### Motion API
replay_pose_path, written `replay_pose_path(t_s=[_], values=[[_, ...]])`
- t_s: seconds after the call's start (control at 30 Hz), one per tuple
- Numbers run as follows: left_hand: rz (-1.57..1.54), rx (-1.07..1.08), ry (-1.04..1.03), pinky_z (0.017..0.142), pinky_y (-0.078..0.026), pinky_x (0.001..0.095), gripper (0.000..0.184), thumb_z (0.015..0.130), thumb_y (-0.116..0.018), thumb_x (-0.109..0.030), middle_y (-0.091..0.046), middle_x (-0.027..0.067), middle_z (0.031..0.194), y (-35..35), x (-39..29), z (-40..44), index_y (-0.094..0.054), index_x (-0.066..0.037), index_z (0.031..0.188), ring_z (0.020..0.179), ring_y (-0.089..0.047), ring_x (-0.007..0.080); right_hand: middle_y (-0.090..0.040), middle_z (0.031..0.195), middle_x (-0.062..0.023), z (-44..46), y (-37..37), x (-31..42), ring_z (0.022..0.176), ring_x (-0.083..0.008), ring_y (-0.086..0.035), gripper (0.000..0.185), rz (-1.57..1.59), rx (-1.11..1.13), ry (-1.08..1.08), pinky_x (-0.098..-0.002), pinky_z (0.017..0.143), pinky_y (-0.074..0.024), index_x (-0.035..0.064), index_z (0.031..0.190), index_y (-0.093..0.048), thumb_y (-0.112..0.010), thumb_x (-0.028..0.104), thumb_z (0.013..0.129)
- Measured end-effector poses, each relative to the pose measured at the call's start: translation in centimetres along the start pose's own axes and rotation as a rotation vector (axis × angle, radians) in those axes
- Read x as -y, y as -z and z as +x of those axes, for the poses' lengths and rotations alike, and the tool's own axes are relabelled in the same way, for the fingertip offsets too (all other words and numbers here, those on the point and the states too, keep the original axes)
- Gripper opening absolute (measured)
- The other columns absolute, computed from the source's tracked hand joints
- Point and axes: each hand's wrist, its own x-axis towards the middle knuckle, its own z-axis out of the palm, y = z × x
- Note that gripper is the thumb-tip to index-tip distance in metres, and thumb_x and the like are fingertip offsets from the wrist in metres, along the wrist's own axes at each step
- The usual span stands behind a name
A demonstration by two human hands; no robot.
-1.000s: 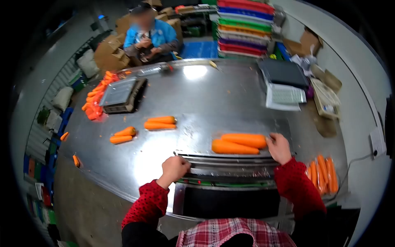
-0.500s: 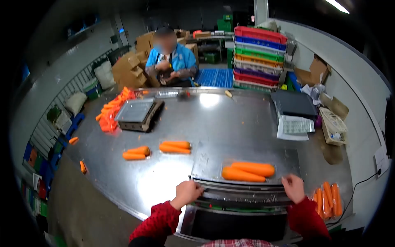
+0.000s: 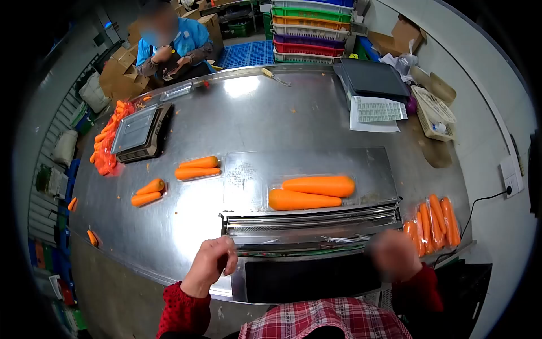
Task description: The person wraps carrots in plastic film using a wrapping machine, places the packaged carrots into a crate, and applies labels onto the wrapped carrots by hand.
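Red-sleeved left hand half open, fingers curled; right hand (blurred, grip unclear) near bagged carrots.

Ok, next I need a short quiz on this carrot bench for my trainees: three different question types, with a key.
1. What lies just beyond the long metal frame?
A) a knife
B) two carrots
C) a glass cup

2. True or false: the person across the bench wears blue.

3. Fill the gap: of the camera wearer's hands, the one nearer the bagged carrots is the ____.

Key: 1 B; 2 true; 3 right hand
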Motion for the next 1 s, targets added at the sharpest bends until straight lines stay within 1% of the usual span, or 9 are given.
replay_pose_path(t_s=[0.17, 0.33, 0.4, 0.5, 0.57, 0.63, 0.77, 0.9, 1.0], values=[[-0.352, 0.076, -0.591, 0.096, -0.05, 0.0404, 0.022, 0.097, -0.05, -0.016, -0.066, 0.023, 0.105, -5.3, -6.0, 12.2, -0.06, 0.001, 0.086, 0.104, -0.065, 0.0325, -0.064, 0.096, -0.0165, 13.4, -1.5, 5.1, 0.079, -0.0216, -0.064, 0.018, 0.632, -0.28, 0.418, -0.0283, 0.061, -0.0497, 0.0022, 0.077, -0.05, -0.05, 0.014, 0.091], [0.786, -0.373, -0.282, 0.091, -0.048, 0.0329, 0.024, 0.094, -0.058, -0.017, -0.064, 0.0183, 0.119, -3.9, -1.3, 21.0, -0.066, 0.003, 0.082, 0.099, -0.063, 0.0248, -0.062, 0.111, -0.0196, 20.7, 0.7, -1.9, 0.099, -0.0284, -0.064, 0.022, -0.004, -0.456, 0.337, -0.0368, 0.086, -0.0493, -0.0073, 0.091, -0.058, -0.052, 0.013, 0.092], [0.985, -0.299, -0.875, 0.091, -0.046, 0.0352, 0.021, 0.091, -0.059, -0.018, -0.066, 0.0167, 0.118, -2.9, 0.9, 21.5, -0.07, 0.0, 0.092, 0.103, -0.059, 0.028, -0.061, 0.116, -0.017, 19.7, 1.0, -2.7, 0.103, -0.0262, -0.062, 0.022, -0.45, -0.447, 0.451, -0.0344, 0.088, -0.0479, -0.0064, 0.095, -0.061, -0.055, 0.014, 0.092], [1.301, -0.264, -0.771, 0.095, -0.043, 0.0422, 0.021, 0.082, -0.064, -0.023, -0.065, 0.0124, 0.121, -2.0, -1.4, 19.5, -0.073, -0.005, 0.089, 0.109, -0.055, 0.0344, -0.057, 0.124, -0.0091, 18.7, 1.5, -0.5, 0.107, -0.0192, -0.058, 0.021, -0.92, -0.325, 0.498, -0.03, 0.089, -0.0455, -0.0015, 0.103, -0.065, -0.058, 0.015, 0.093], [1.146, -0.129, -0.803, 0.088, -0.046, 0.0375, 0.02, 0.086, -0.063, -0.023, -0.07, 0.0093, 0.105, -1.2, -1.6, 18.8, -0.066, -0.002, 0.085, 0.099, -0.059, 0.0271, -0.059, 0.117, -0.0078, 18.0, 2.4, 1.4, 0.103, -0.0146, -0.056, 0.021, -0.754, 0.121, 0.327, -0.0301, 0.089, -0.0454, -0.0011, 0.103, -0.064, -0.058, 0.016, 0.093], [0.759, 0.004, -0.293, 0.077, -0.046, 0.0287, 0.021, 0.092, -0.06, -0.021, -0.067, 0.0063, 0.088, -0.4, -2.8, 17.1, -0.059, -0.001, 0.086, 0.082, -0.058, 0.0149, -0.06, 0.1, -0.0045, 18.4, 2.5, 2.3, 0.094, -0.0131, -0.057, 0.022, -0.675, 0.331, 0.271, -0.0281, 0.085, -0.0466, 0.0022, 0.11, -0.058, -0.055, 0.017, 0.095], [0.555, -0.045, -0.368, 0.063, -0.043, 0.0218, 0.022, 0.096, -0.058, -0.018, -0.061, 0.0026, 0.077, -0.4, -1.7, 15.0, -0.05, -0.004, 0.081, 0.07, -0.051, 0.0058, -0.059, 0.09, -0.0079, 15.3, -0.3, 5.5, 0.065, -0.0121, -0.062, 0.024, -0.655, 0.325, -0.097, -0.0216, 0.05, -0.0503, 0.0077, 0.118, -0.05, -0.047, 0.024, 0.1], [0.888, -0.165, -0.749, 0.051, -0.035, 0.0214, 0.02, 0.092, -0.063, -0.006, -0.058, 0.0006, 0.066, -3.1, -1.3, 7.6, -0.051, -0.001, 0.076, 0.058, -0.043, 0.0036, -0.06, 0.09, -0.0091, 11.1, -0.5, 6.0, 0.063, -0.0122, -0.064, 0.023, -0.598, 0.363, -0.038, -0.0187, 0.044, -0.0448, 0.0075, 0.117, -0.05, -0.045, 0.022, 0.101], [0.83, -0.212, -0.669, 0.051, -0.034, 0.0211, 0.015, 0.09, -0.064, -0.003, -0.056, -0.0002, 0.066, -4.5, 1.4, 1.1, -0.054, 0.0, 0.079, 0.058, -0.04, 0.0028, -0.06, 0.084, -0.0062, 4.8, -0.5, 3.2, 0.06, -0.0131, -0.066, 0.022, -0.583, 0.345, 0.055, -0.0189, 0.042, -0.0424, 0.009, 0.118, -0.05, -0.047, 0.021, 0.1]])
